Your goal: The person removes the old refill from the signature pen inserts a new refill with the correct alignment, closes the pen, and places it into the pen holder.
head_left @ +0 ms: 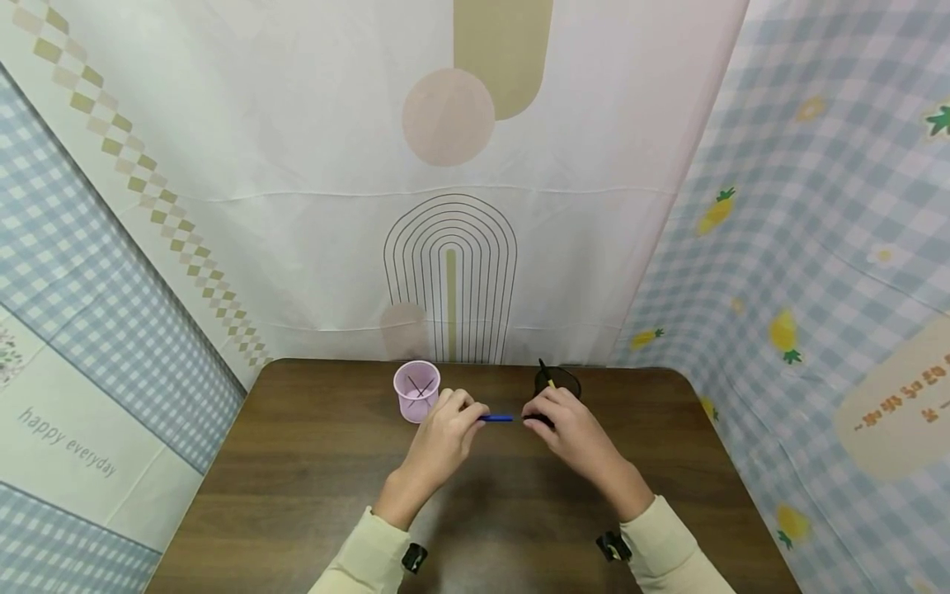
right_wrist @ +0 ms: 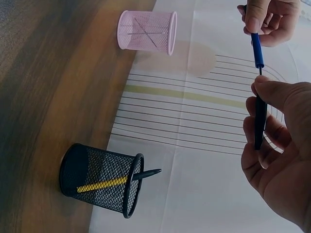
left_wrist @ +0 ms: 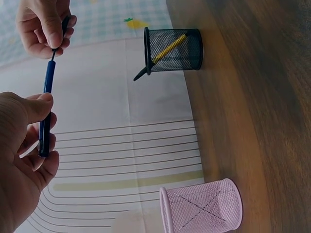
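Together, the left hand [head_left: 444, 426] pinches a slim blue tube [head_left: 499, 418], the right hand [head_left: 573, 429] a slender black piece [right_wrist: 261, 116].
A thin dark rod [left_wrist: 53, 55] bridges them above the brown wood-grain tabletop [head_left: 297, 470], which spreads widely either side; near its far edge, a pink mesh cup [head_left: 412, 407] stands beyond the left hand, a black mesh cup [right_wrist: 73, 170] with a yellow-and-black pen [right_wrist: 151, 173] beyond the right.

Pen [left_wrist: 49, 77]: blue one end, blk the other. Pink mesh cup [head_left: 418, 411]; blk mesh cup [right_wrist: 99, 179] w/ yellow stick [right_wrist: 146, 174], blk tip. Table [head_left: 297, 470] dk brn, wood grain. Back cloth [head_left: 297, 165] off-wht, olive + pinkish shapes, thin dk arch lines, olive/beige diamonds at L edge. R cloth [head_left: 772, 223] pale blue/wht check, yellow pineapples w/ grn tops. L cloth [head_left: 82, 214] blue/wht check, off-wht panel. Sleeves [head_left: 364, 553] cream.
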